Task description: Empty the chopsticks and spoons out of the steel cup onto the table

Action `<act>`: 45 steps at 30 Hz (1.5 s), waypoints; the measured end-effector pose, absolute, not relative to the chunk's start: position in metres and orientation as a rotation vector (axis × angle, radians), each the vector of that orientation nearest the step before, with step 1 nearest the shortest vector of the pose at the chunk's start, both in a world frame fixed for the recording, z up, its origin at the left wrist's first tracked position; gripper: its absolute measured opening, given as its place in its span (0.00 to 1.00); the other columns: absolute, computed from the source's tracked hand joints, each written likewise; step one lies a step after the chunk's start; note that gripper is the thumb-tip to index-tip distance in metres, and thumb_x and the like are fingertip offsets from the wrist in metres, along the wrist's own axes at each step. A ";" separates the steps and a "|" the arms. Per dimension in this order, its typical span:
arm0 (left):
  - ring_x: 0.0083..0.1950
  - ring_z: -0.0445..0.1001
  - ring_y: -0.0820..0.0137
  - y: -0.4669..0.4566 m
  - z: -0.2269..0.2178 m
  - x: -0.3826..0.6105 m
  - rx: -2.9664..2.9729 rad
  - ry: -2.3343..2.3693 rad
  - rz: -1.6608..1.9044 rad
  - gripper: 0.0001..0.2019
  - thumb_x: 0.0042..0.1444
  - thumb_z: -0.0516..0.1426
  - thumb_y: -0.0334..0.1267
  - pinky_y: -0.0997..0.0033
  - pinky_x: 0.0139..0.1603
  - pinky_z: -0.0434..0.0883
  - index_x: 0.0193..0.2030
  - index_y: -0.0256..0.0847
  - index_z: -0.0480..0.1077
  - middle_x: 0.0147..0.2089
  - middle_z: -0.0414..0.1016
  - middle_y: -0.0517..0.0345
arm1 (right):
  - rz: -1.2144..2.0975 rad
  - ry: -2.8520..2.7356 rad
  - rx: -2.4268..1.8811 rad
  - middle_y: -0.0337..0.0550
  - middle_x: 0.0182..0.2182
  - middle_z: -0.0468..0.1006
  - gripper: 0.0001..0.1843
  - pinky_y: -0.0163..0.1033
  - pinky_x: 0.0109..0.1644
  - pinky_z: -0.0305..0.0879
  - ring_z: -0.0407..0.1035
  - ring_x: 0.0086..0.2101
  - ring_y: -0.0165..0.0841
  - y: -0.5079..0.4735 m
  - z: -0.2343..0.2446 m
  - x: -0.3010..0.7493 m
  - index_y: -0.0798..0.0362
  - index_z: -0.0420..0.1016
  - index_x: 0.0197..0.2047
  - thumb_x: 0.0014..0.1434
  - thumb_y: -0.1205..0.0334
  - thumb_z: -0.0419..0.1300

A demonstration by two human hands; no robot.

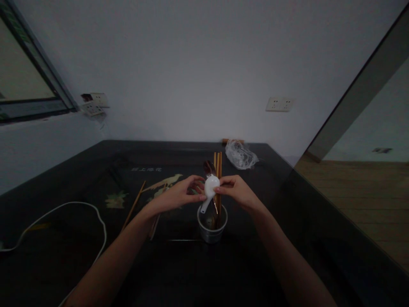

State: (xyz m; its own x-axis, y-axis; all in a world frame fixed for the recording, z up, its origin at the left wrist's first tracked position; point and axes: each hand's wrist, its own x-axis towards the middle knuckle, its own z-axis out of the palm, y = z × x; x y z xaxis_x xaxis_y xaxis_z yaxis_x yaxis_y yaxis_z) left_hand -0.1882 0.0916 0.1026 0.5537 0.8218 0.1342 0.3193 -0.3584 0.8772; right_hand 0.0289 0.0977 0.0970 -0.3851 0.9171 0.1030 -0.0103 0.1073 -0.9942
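Note:
A white soup spoon (211,186) is held over a metal cup (211,235), its bowl up and its handle slanting down to the left. My right hand (234,192) pinches the spoon's bowl from the right, thumb on its face. On the other side, the curved fingertips and thumb of my left hand (182,192) meet the spoon's left edge. Several wooden chopsticks (219,160) stand upright in the cup. Just behind the white spoon, a dark brown, shiny spoon (208,167) rises bowl up; my hands and the white spoon partly hide it.
A loose chopstick (136,204) lies left on the dark table (249,264), and more sticks are partly hidden under my left arm. A white cable (99,215) curves across the left side. Crumpled clear plastic (240,155) lies at the back near the wall.

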 end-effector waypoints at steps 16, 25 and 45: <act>0.55 0.70 0.62 0.054 0.143 -0.193 2.045 0.990 1.042 0.22 0.55 0.58 0.42 0.58 0.57 0.68 0.57 0.45 0.64 0.56 0.70 0.47 | 1.078 -1.700 -0.821 0.41 0.25 0.77 0.09 0.38 0.34 0.67 0.69 0.27 0.31 0.078 0.194 0.023 0.53 0.77 0.24 0.42 0.56 0.69; 0.44 0.74 0.62 0.049 0.161 -0.246 1.854 1.078 1.319 0.21 0.54 0.56 0.51 0.64 0.44 0.72 0.49 0.38 0.69 0.43 0.76 0.51 | 1.133 -1.781 -0.665 0.39 0.24 0.74 0.13 0.34 0.33 0.62 0.66 0.27 0.27 0.081 0.210 -0.087 0.57 0.76 0.27 0.46 0.55 0.66; 0.44 0.74 0.59 0.058 0.024 -0.359 1.665 1.807 1.072 0.21 0.52 0.54 0.49 0.63 0.45 0.68 0.45 0.34 0.69 0.43 0.76 0.48 | 1.755 -1.009 -1.059 0.33 0.15 0.68 0.11 0.32 0.27 0.64 0.64 0.20 0.25 0.124 0.017 -0.255 0.56 0.69 0.20 0.41 0.65 0.68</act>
State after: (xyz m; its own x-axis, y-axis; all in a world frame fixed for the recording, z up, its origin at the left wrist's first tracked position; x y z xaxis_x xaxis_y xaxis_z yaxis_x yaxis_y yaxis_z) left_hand -0.3593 0.0576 0.0242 -0.1644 0.9714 0.1711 0.6156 -0.0345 0.7873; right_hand -0.2546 0.1242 0.0174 -0.2993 0.9193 -0.2557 -0.2416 -0.3323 -0.9117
